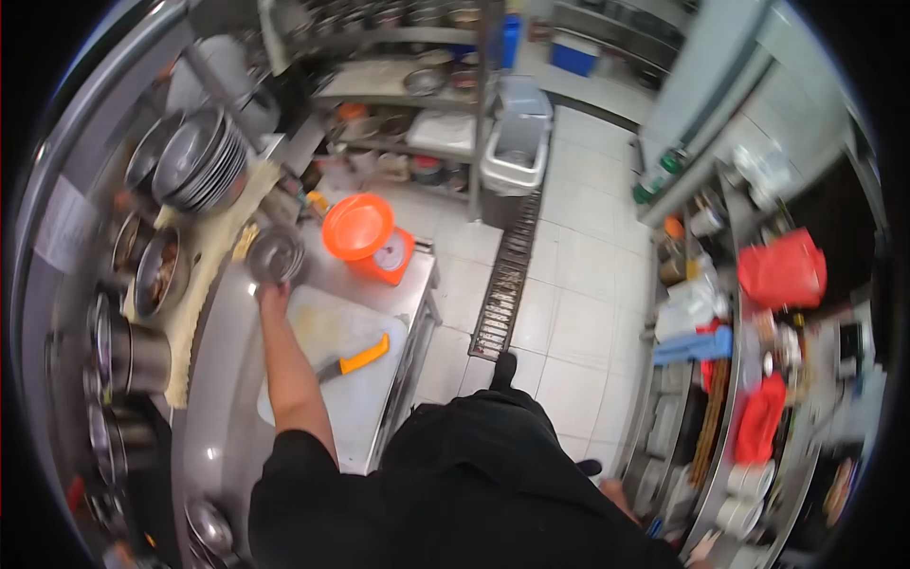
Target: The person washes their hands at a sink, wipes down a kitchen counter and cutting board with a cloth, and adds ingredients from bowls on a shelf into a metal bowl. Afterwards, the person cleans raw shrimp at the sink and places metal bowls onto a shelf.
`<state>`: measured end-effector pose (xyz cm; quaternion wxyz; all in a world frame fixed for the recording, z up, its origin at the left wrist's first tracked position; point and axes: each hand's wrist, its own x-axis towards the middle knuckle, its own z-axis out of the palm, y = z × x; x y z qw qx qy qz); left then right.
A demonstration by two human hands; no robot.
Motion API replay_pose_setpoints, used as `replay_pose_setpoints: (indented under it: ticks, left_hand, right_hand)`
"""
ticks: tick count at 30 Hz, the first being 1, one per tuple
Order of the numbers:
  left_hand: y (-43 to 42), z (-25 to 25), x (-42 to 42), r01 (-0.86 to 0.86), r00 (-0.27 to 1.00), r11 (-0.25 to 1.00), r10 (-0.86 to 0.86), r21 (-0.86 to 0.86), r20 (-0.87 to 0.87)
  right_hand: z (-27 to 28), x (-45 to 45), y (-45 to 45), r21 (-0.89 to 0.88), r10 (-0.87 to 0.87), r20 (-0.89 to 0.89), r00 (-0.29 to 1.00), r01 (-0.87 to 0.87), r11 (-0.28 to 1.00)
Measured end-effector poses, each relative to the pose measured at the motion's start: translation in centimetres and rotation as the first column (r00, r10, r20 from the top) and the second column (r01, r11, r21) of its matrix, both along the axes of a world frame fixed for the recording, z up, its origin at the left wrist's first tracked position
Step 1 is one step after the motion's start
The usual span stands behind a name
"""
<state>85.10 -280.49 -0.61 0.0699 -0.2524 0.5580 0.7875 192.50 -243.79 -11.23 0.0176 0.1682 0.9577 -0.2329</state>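
Observation:
My left hand [274, 298] reaches forward over the steel counter, its fingers closed at the near rim of a round metal bowl [275, 254]. To the bowl's right stands an orange kitchen scale [381, 260] with an orange dish [357, 228] on top. A white cutting board [353, 417] lies nearer my body, under my forearm, and a knife with a yellow handle [365, 354] rests on it. At the bottom right, what seems to be my right hand [703, 548] is small and partly visible near the shelving; its fingers and anything in them are unclear.
Stacked metal bowls [201, 161] and pots [142, 353] line the left side. Ahead are steel shelves [398, 92] and a grey-and-white bin [517, 152]. A floor drain grate [507, 284] crosses the tiles. Shelving on the right holds a red bag [783, 269] and a blue cloth [694, 347].

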Motion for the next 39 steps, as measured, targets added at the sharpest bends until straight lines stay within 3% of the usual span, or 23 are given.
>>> replay_pose_setpoints:
  ticks: [2, 4, 7, 9, 10, 12, 13, 14, 15, 16, 17, 18, 19, 20, 22, 25, 26, 27, 28, 30, 32, 37, 39]
  left_hand:
    - [0.2, -1.0, 0.3, -0.067, 0.998, 0.995, 0.065, -0.08, -0.028]
    - [0.6, 1.2, 2.2, -0.057, 0.995, 0.978, 0.073, -0.203, 0.071]
    - [1.5, 1.9, 1.9, -0.049, 0.974, 0.925, 0.128, -0.376, 0.189]
    - [-4.9, -4.5, 0.0, 0.239, 0.97, 0.801, -0.224, -0.548, 0.096]
    - [-3.6, -2.9, 1.3, 0.175, 0.978, 0.94, -0.131, -0.294, 0.163]
    - [-1.9, 0.1, 2.9, 0.121, 0.954, 0.86, 0.037, -0.495, 0.297]
    - [-1.4, 2.5, 4.2, 0.238, 0.931, 0.699, 0.034, -0.675, 0.363]
    - [0.8, 5.8, 5.9, 0.212, 0.94, 0.605, 0.09, -0.767, 0.33]
    - [2.5, 8.6, 7.8, 0.19, 0.943, 0.499, 0.146, -0.845, 0.298]
    - [2.9, 10.1, 8.8, 0.237, 0.945, 0.445, 0.1, -0.863, 0.311]
    - [3.2, 11.4, 9.8, 0.282, 0.944, 0.389, 0.053, -0.877, 0.327]
    - [4.8, 13.7, 11.7, 0.299, 0.945, 0.419, -0.008, -0.857, 0.326]
    - [7.8, 16.7, 14.4, 0.317, 0.945, 0.45, -0.071, -0.835, 0.321]
    - [9.6, 18.3, 16.3, 0.335, 0.94, 0.6, -0.166, -0.726, 0.297]
    - [13.9, 21.3, 19.2, 0.43, 0.901, 0.765, -0.398, -0.479, 0.173]
    - [21.9, 24.3, 19.2, 0.645, 0.722, 0.731, -0.679, -0.222, -0.136]
    - [24.2, 24.2, 18.3, 0.694, 0.657, 0.68, -0.732, -0.236, -0.177]
    - [26.7, 24.3, 16.8, 0.733, 0.587, 0.63, -0.776, -0.255, -0.229]
    - [29.5, 24.7, 15.1, 0.768, 0.536, 0.6, -0.794, -0.224, -0.287]
    - [34.5, 25.9, 11.8, 0.839, 0.426, 0.518, -0.816, -0.166, -0.392]
    - [38.4, 26.7, 7.3, 0.784, 0.398, 0.573, -0.758, -0.236, -0.517]
    - [44.2, 33.9, -3.8, 0.494, 0.583, 0.815, -0.569, -0.303, -0.58]
    - [45.6, 38.1, -9.5, 0.31, 0.489, 0.853, -0.521, -0.419, -0.699]
  right_hand:
    - [-0.1, -2.7, 1.3, -0.264, -0.061, 0.235, 0.97, 0.124, 0.957]
    - [-1.6, -7.0, 3.9, -0.448, -0.278, 0.534, 0.798, 0.546, 0.708]
    - [-3.1, -13.6, 10.5, -0.469, -0.33, 0.687, 0.647, 0.742, 0.478]
    - [-3.6, -18.3, 15.9, -0.461, -0.361, 0.753, 0.55, 0.833, 0.308]
    - [-4.5, -20.4, 19.2, -0.454, -0.368, 0.781, 0.504, 0.863, 0.221]
    - [-6.6, -25.0, 26.9, -0.392, -0.341, 0.842, 0.417, 0.909, 0.145]
    - [-8.4, -27.6, 31.3, -0.357, -0.323, 0.859, 0.396, 0.918, 0.176]
    - [-10.6, -30.5, 36.2, -0.316, -0.321, 0.847, 0.424, 0.887, 0.337]
    - [-12.9, -34.7, 41.4, -0.194, -0.309, 0.787, 0.535, 0.689, 0.698]
    - [-14.7, -39.0, 46.5, 0.063, -0.309, 0.744, 0.593, 0.398, 0.915]
    - [-12.9, -44.4, 50.0, 0.152, -0.275, 0.512, 0.814, 0.229, 0.961]
    - [-7.9, -52.3, 52.7, 0.14, -0.138, 0.552, 0.823, 0.071, 0.988]
    - [-4.4, -59.3, 54.4, 0.102, -0.219, 0.351, 0.911, 0.195, 0.975]
    - [1.2, -65.7, 54.1, -0.084, -0.381, 0.071, 0.922, 0.386, 0.919]
    - [9.5, -77.2, 53.4, -0.264, -0.361, -0.116, 0.925, 0.322, 0.909]
    - [19.2, -90.2, 49.2, -0.405, -0.183, -0.24, 0.953, 0.073, 0.912]
    - [22.3, -93.6, 47.3, -0.397, -0.056, -0.29, 0.956, -0.067, 0.915]
    - [24.9, -96.6, 45.7, -0.247, 0.101, -0.299, 0.949, -0.179, 0.952]
    - [27.7, -98.8, 44.0, -0.326, 0.181, -0.213, 0.96, -0.245, 0.913]
    - [30.4, -102.6, 42.3, -0.076, 0.488, -0.177, 0.855, -0.506, 0.859]
    - [33.2, -104.9, 41.1, -0.002, 0.601, -0.056, 0.797, -0.602, 0.798]
    - [38.0, -107.8, 42.2, -0.21, 0.628, 0.064, 0.776, -0.604, 0.769]
    - [37.9, -108.8, 44.1, -0.271, 0.652, 0.087, 0.753, -0.612, 0.743]
